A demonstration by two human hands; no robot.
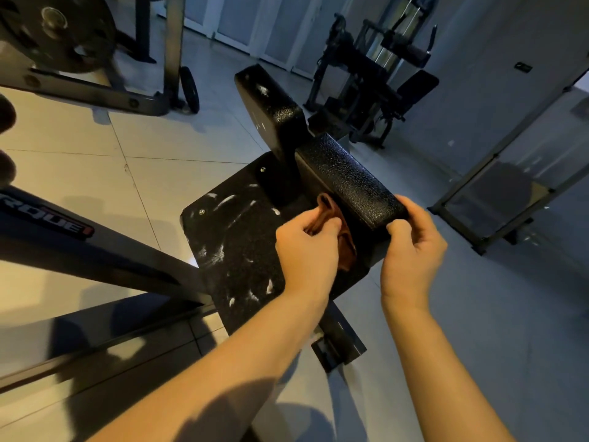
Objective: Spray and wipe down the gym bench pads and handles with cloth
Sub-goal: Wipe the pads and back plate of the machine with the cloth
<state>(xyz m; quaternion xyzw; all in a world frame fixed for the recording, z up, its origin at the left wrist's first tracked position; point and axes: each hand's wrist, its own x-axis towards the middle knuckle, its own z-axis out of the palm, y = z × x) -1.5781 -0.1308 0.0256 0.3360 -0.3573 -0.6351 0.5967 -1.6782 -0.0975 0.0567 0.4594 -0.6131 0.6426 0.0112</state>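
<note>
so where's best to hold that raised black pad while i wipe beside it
Grip the pad at its near end from the right, as the right hand does: that rounded end is free, and the cloth and left hand fill the gap on its left.

Three pads (347, 180), one cloth (346, 247), two hands (306, 250).

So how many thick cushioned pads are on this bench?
2: the near pad, its end gripped by the right hand, and the far pad behind it, up-left. Left hand holds the cloth. More may be hidden.
</note>
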